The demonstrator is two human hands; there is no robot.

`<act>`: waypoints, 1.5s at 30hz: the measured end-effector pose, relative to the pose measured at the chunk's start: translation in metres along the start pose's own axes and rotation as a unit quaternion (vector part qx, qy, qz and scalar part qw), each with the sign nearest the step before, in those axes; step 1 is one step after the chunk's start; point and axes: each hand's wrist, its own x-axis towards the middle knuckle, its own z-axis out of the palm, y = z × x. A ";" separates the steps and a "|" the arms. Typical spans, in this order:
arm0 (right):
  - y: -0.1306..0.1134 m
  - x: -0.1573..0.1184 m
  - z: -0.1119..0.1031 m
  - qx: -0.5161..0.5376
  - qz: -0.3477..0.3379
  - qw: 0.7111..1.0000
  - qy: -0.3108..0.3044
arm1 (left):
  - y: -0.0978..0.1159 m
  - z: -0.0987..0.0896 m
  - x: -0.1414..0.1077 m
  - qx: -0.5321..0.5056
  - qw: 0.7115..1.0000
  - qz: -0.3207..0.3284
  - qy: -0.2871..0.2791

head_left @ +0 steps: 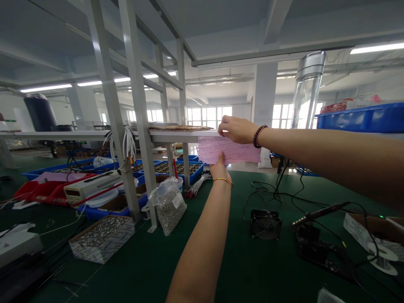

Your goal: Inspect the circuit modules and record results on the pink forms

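A pink sheet with lines of writing (238, 155) hangs at the front edge of the raised white shelf (176, 134). My right hand (236, 128), wearing a dark beaded bracelet, has its fingers bent together at the sheet's top edge, by the shelf; what its fingertips pinch is hard to make out. From below, my left hand (220, 168), with a gold bangle, reaches the lower part of the sheet. One digit points up against the paper, while the other fingers are folded and mostly hidden.
Grey posts (139, 101) rise left of my hands. A bag of small metal parts (170, 204), a parts box (102, 235) and blue trays (197, 170) are nearby. On the right are a black fan (265, 225), a soldering iron (318, 213) and a glass bottle (307, 92).
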 end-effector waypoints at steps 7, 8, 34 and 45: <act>0.006 -0.008 -0.019 0.061 0.033 0.996 0.057 | 0.004 0.006 -0.002 -0.021 1.000 -0.005 -0.010; 0.007 -0.010 -0.018 0.062 0.025 0.996 0.061 | 0.005 0.008 -0.002 -0.024 1.000 -0.006 -0.007; -0.002 -0.032 0.020 -0.127 -0.038 0.990 0.042 | 0.006 0.022 -0.005 -0.053 0.998 -0.006 -0.025; -0.082 -0.214 -0.045 0.169 0.083 0.972 -0.138 | 0.024 -0.070 -0.077 0.236 0.967 -0.086 -0.037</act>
